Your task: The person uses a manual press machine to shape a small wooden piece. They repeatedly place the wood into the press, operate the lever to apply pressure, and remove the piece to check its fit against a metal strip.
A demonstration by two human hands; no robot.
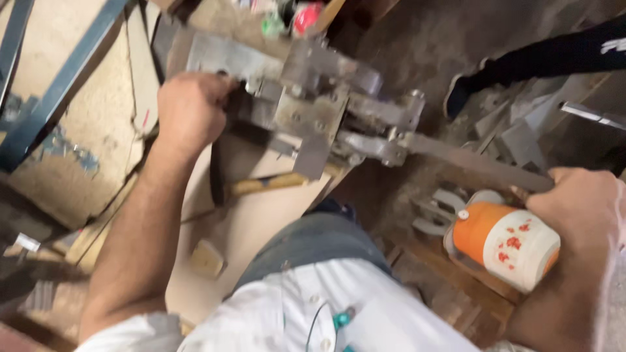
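A grey metal lever press [319, 104] is bolted to a worn wooden bench [241, 221]. My left hand [190, 107] is closed at the machine's left side, on a dark piece held against the metal plate [225, 57]; the piece itself is mostly hidden. My right hand [580, 195] grips the end of the long flat metal lever [476, 163] that runs from the machine toward the right.
An orange and white jug with red flowers [508, 244] sits low on the right beside curved metal pieces [433, 212]. Another person's dark-trousered leg and shoe [521, 65] stand at top right. Blue steel bars [45, 85] cross the left wall. Scrap metal [515, 130] lies nearby.
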